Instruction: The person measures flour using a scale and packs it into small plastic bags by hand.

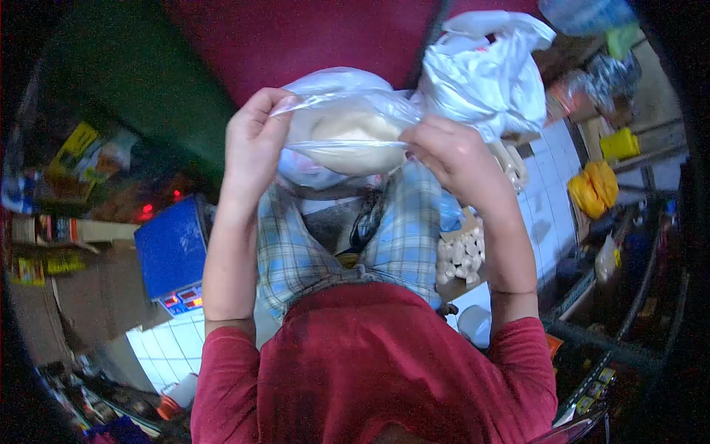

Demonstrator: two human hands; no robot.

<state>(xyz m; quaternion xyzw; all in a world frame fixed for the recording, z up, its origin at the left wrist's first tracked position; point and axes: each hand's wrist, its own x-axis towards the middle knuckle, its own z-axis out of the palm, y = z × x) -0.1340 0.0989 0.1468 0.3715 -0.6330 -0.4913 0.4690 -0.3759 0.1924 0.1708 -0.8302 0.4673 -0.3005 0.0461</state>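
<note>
A clear plastic bag [347,100] stretches between my two hands above my lap. Its mouth is pulled wide, and inside lies a pale cream-coloured mass [359,152] with a smooth surface. My left hand [259,137] pinches the bag's edge between thumb and fingers at the left. On the opposite side my right hand [447,152] grips the edge with curled fingers. Beneath the clear bag, part of a whitish bag with faint coloured print [307,170] shows between my knees.
A full white plastic bag [484,78] stands beyond my right hand. To the left is a blue scale [174,248] with a lit red display. Several small white rounded items [460,257] lie in a box by my right thigh. Yellow bags [593,186] sit at the far right.
</note>
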